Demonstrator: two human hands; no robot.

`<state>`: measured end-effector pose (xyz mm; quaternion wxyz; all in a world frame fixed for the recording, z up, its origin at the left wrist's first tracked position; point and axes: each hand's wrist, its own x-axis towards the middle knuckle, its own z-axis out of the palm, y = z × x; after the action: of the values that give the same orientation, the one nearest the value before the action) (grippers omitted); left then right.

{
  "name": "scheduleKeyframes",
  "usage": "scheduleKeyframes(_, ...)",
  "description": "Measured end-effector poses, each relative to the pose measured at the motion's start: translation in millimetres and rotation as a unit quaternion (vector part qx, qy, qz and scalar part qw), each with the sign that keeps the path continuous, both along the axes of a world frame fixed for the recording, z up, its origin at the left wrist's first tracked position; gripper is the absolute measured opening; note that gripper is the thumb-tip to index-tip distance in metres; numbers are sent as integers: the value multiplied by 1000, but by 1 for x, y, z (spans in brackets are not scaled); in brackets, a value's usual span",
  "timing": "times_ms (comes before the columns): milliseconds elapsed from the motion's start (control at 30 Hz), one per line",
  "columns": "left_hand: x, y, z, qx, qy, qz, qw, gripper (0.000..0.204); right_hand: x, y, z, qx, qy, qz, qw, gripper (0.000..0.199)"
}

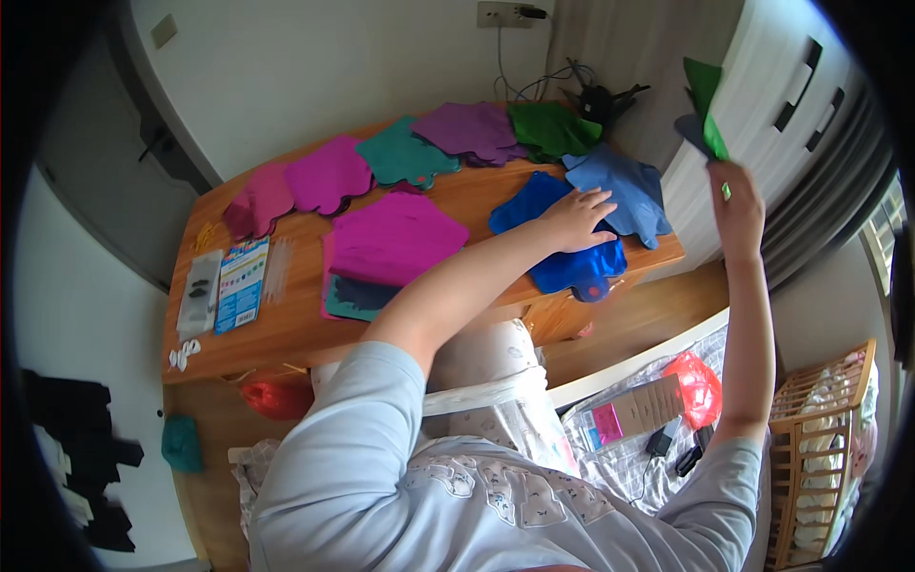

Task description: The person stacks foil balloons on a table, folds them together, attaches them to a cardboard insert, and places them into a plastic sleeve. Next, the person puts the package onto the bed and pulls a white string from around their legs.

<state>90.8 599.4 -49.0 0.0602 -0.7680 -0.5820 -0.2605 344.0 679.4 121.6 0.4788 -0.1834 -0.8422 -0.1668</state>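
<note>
On the wooden desk (324,353), my left hand (577,219) lies flat with its fingers apart. It rests across a shiny dark blue flat foil balloon (529,202) and touches the edge of a duller blue foil stack (620,186). Raised off the desk at the right, my right hand (739,205) is closed on the lower end of a green foil balloon (703,91). A bluish-grey flap hangs beside the green one; whether it is a separate piece I cannot tell. Left of my left arm lies a big magenta foil balloon (400,234) over teal and dark ones.
Pink, magenta, teal (405,153), purple (472,129) and green (553,129) foil stacks line the desk's back. At its left are a blue-and-white card (243,281), clear straws (277,270) and white rolls (184,354). A black router (600,103) stands behind; a wooden crib (820,458) is right.
</note>
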Motion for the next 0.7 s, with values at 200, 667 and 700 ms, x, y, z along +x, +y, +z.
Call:
scheduleKeyframes(200,-10,-78,16,-114,6,-37,993,61,-19,-40,-80,-21,-131,167,977,14)
scheduleKeyframes(667,3,-128,-5,-47,-239,-63,968,38,-63,-73,-151,-276,-83,183,940,14)
scheduleKeyframes(700,-1,-129,-8,-38,-234,-53,970,36,-64,-73,-150,-265,-97,221,934,11)
